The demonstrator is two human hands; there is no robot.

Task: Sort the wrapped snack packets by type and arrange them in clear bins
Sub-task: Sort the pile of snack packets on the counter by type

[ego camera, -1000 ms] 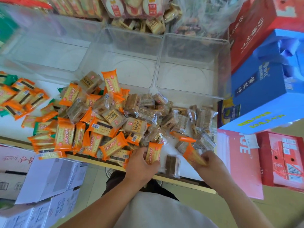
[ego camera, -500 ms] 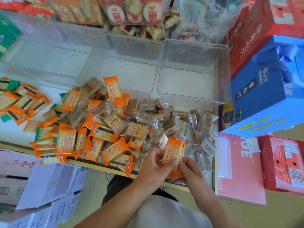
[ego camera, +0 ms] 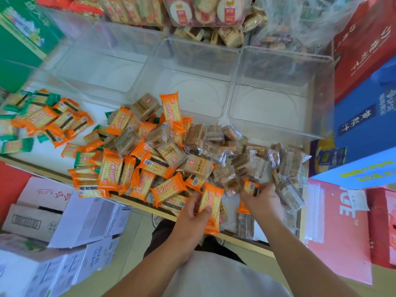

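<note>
A heap of wrapped snack packets (ego camera: 162, 151) covers the white table: orange cracker packets on the left and middle, clear-wrapped brown ones on the right. My left hand (ego camera: 192, 219) grips a small stack of orange cracker packets (ego camera: 212, 202) at the table's near edge. My right hand (ego camera: 261, 200) pinches another orange packet (ego camera: 249, 187) at the edge of the brown packets (ego camera: 285, 166). Three clear bins stand behind the heap: left (ego camera: 102, 71), middle (ego camera: 192, 82), right (ego camera: 278, 93), all with nothing in them.
A second group of orange and green packets (ego camera: 42, 121) lies at the far left. Red and blue gift boxes (ego camera: 368, 116) stack at the right. White cartons (ego camera: 64, 219) sit below the table's left edge. Packed snack displays (ego camera: 203, 11) line the back.
The hands met at one orange packet half a second ago. Now the left hand keeps the orange stack and the right has moved right to take another orange packet.
</note>
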